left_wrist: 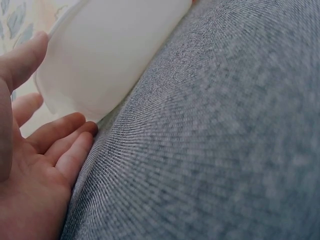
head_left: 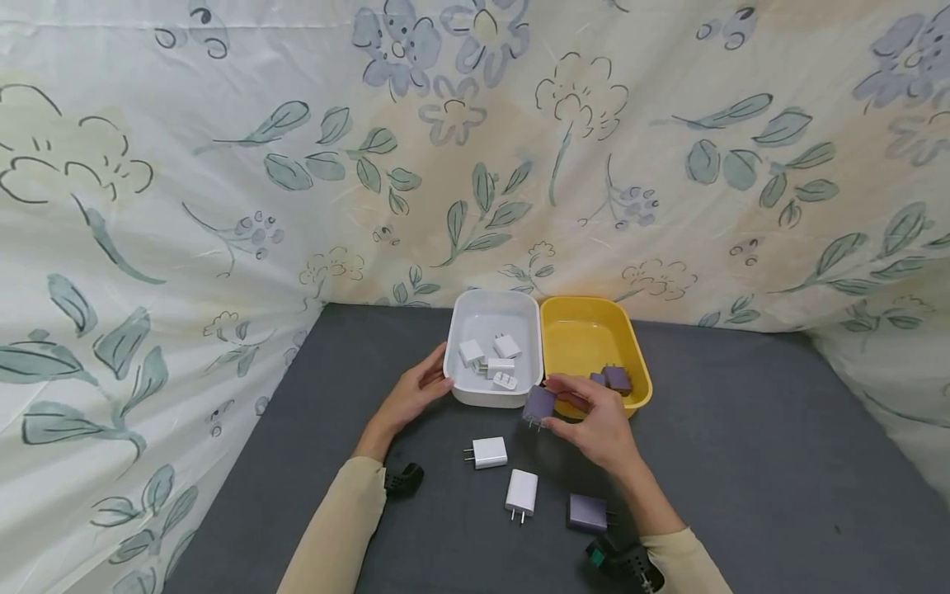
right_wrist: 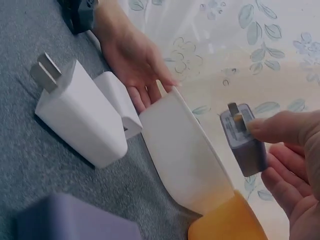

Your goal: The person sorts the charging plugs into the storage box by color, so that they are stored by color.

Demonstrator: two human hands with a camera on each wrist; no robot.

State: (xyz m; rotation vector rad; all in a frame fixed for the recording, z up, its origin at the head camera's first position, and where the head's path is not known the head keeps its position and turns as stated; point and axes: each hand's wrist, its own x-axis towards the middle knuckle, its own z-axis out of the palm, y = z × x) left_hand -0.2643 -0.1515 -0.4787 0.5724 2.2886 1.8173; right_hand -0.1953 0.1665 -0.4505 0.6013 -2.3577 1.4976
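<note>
My right hand (head_left: 603, 422) pinches a purple charger plug (head_left: 538, 404) between thumb and fingers, its metal prongs bare in the right wrist view. It is held just above the front edges of two bins that stand side by side. My left hand (head_left: 416, 398) touches the left side of the white bin (head_left: 486, 398), fingers slightly bent, as the left wrist view shows. Several white charger plugs (head_left: 506, 345) lie inside that bin. In the yellow bin (head_left: 586, 330), purple charger plugs (head_left: 617, 379) lie near the front, partly hidden by my right hand.
On the dark grey table (head_left: 742, 445), two white charger plugs (head_left: 490, 452) and one purple charger plug (head_left: 588, 513) lie in front of the bins. A floral cloth (head_left: 475, 165) hangs behind the bins and along the sides. Each wrist wears a black strap (head_left: 404, 480).
</note>
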